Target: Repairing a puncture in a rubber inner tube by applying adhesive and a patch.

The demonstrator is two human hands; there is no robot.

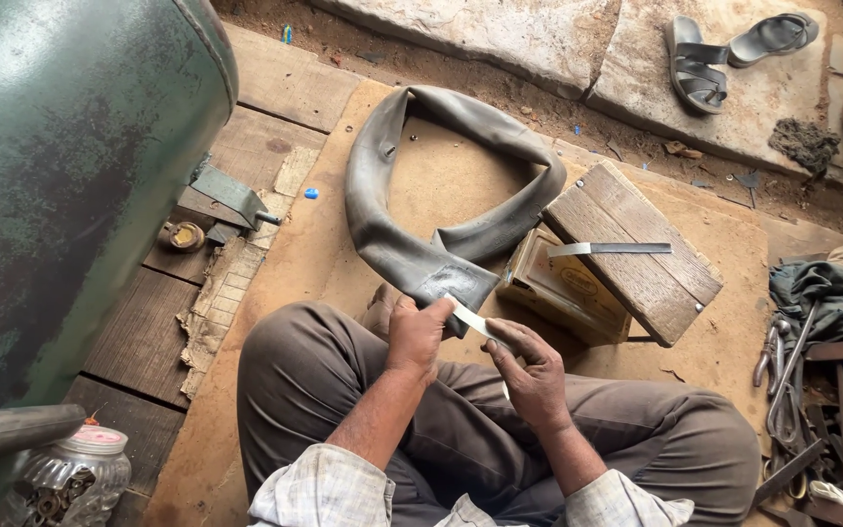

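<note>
Head view shows us, biggest of all, a green metal tank (70, 176) with rusty patches filling the left side. Under everything lies a sheet of brown board (324, 254) over dark wooden planks (139, 332), and beyond it we see grey stone slabs (539, 39) with a pair of grey sandals (724, 49) on them.

Next in size is the person, seated cross-legged in brown trousers (461, 420), checked sleeves at the bottom edge. A limp black inner tube (421, 195) lies in a loop on the board ahead of the knees, its near end drawn up over the left knee, where a roughened grey patch area faces up.

Just right of the tube stands a low wooden stool (636, 244), with a flat metal blade (609, 249) lying across its top and a yellowish tin box (563, 288) tucked against its near side. At the far right we see a heap of dark hand tools (812, 410) and a crumpled grey cloth (817, 288). A glass jar (70, 478) of small metal parts sits at the lower left.

Our left hand (415, 337) is closed, pinching the near end of the tube by the roughened spot. Our right hand (534, 376) is curled, fingertips gripping a thin white strip (470, 319) that runs from it up to the tube, touching it beside the left thumb.
</note>
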